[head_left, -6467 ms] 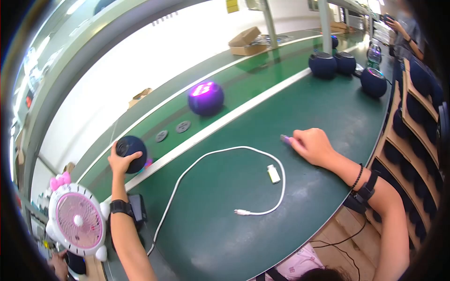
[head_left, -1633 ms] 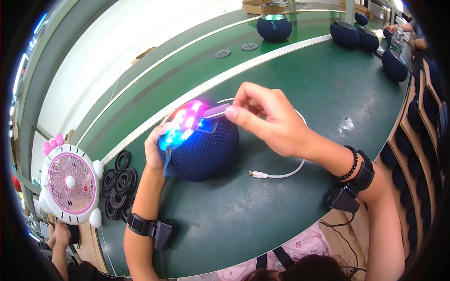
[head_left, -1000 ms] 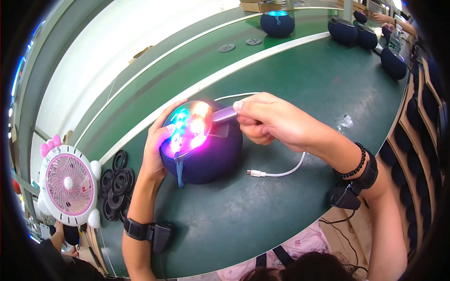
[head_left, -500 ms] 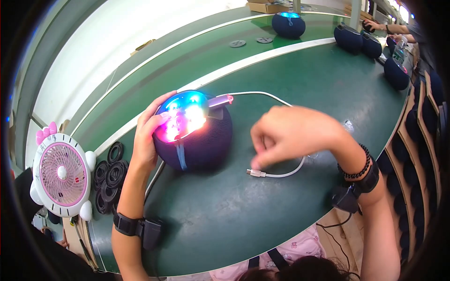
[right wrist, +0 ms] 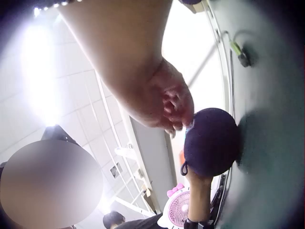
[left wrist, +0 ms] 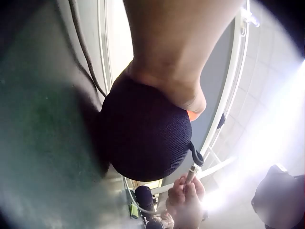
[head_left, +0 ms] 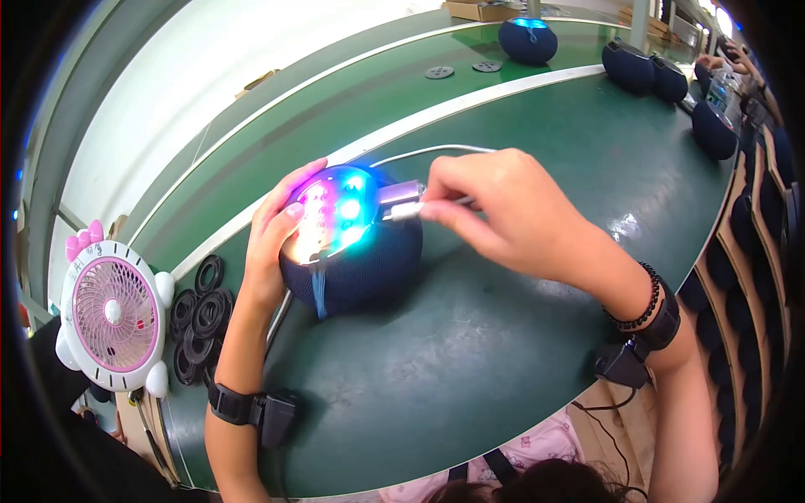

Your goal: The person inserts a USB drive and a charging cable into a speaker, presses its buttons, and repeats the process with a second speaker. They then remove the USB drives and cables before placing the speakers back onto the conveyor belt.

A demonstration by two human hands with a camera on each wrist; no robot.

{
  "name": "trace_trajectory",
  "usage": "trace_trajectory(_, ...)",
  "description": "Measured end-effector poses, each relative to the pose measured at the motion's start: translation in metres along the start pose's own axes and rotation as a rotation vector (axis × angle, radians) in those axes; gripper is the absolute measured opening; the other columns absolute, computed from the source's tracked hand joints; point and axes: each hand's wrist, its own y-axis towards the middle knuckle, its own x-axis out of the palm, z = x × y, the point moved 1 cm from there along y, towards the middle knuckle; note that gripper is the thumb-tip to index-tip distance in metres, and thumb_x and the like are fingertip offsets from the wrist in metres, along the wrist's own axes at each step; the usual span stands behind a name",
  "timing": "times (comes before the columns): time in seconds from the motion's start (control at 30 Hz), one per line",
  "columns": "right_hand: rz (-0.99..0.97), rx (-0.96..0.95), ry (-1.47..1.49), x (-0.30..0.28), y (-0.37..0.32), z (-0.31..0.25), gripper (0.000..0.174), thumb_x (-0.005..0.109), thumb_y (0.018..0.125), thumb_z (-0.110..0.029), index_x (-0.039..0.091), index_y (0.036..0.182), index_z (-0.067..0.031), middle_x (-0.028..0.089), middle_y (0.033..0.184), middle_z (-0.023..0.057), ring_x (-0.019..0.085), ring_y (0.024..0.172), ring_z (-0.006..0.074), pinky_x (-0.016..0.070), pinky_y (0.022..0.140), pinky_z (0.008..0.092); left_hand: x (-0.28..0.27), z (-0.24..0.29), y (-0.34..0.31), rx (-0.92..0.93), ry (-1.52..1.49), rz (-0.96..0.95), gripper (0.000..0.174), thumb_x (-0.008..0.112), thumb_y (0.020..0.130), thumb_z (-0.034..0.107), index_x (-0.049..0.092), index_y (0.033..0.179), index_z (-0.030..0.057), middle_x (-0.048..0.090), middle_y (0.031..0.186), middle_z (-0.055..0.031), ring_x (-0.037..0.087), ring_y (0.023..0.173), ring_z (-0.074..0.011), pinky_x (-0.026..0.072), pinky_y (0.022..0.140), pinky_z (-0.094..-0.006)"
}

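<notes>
A round dark-blue fabric speaker (head_left: 360,268) with a glowing multicoloured top sits tilted on the green table. My left hand (head_left: 272,239) grips its left side, thumb on the lit face and fingers around the far edge. A purple USB stick (head_left: 401,193) stands out from the speaker's right side. Just below the stick, my right hand (head_left: 511,214) pinches the white cable plug (head_left: 407,211), its tip right at the speaker. The left wrist view shows the plug (left wrist: 191,172) between the right thumb and fingers, near the speaker's strap loop (left wrist: 196,155).
To the left stand a pink-and-white fan (head_left: 117,314) and a pile of black rings (head_left: 201,318). Beyond the white strip are two grey discs (head_left: 438,73) and a lit speaker (head_left: 528,40). More speakers (head_left: 629,67) stand back right, near another person. Shelves of speakers (head_left: 746,251) line the right edge.
My right hand has let go of the USB stick, leaving it in the speaker. It has taken the white cable plug from the table and brought it up to the speaker.
</notes>
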Motion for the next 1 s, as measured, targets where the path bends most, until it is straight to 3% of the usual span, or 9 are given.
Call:
trace_trajectory(0.07,0.027,-0.096,-0.159,0.004,-0.001,-0.006,0.02,0.067,0.086,-0.024,0.058,0.082,-0.0068,0.064,0.072,0.0095,0.063,0.066,0.0329,0.0488,0.057,0.043,0.001,0.002,-0.001,-0.021,0.043,-0.036,0.071,0.052,0.084,0.038,0.043,0.14,-0.0058,0.055,0.131,-0.0212,0.057,0.119,-0.0265,0.0429,0.104,-0.0347)
trace_trajectory(0.57,0.216,-0.237,-0.226,0.019,-0.004,-0.013,0.016,0.066,0.082,-0.016,0.055,0.076,-0.0054,0.058,0.063,0.0079,0.062,0.057,0.0251,0.0479,0.049,0.038,-0.003,-0.002,-0.003,-0.004,0.103,-0.018,0.076,0.054,0.079,0.039,0.044,0.139,-0.006,0.054,0.133,-0.0206,0.056,0.121,-0.0267,0.042,0.105,-0.0353)
trace_trajectory(0.8,0.185,-0.203,-0.37,0.018,-0.007,-0.021,0.01,0.062,0.076,-0.011,0.054,0.075,-0.0057,0.058,0.063,0.008,0.062,0.056,0.0234,0.0474,0.047,0.0349,-0.001,0.004,-0.003,-0.012,0.147,-0.028,0.077,0.055,0.077,0.038,0.044,0.139,-0.006,0.054,0.133,-0.0205,0.056,0.121,-0.0269,0.0423,0.105,-0.035)
trace_trajectory(0.9,0.188,-0.198,-0.355,0.016,-0.009,-0.022,0.014,0.065,0.079,-0.013,0.053,0.075,-0.0049,0.058,0.063,0.008,0.061,0.054,0.0252,0.0465,0.047,0.0359,-0.001,0.002,-0.004,-0.01,0.073,-0.029,0.066,0.052,0.077,0.029,0.052,0.134,-0.0042,0.053,0.136,-0.0175,0.05,0.127,-0.0256,0.0349,0.11,-0.0349)
trace_trajectory(1.0,0.08,-0.168,-0.151,0.01,-0.008,-0.024,0.019,0.067,0.082,-0.015,0.054,0.075,-0.0036,0.058,0.062,0.0082,0.059,0.053,0.0277,0.0454,0.047,0.0373,-0.004,0.001,-0.002,-0.044,0.038,-0.059,0.076,0.056,0.077,0.036,0.044,0.139,-0.0062,0.055,0.131,-0.0209,0.057,0.12,-0.0277,0.0425,0.105,-0.0349)
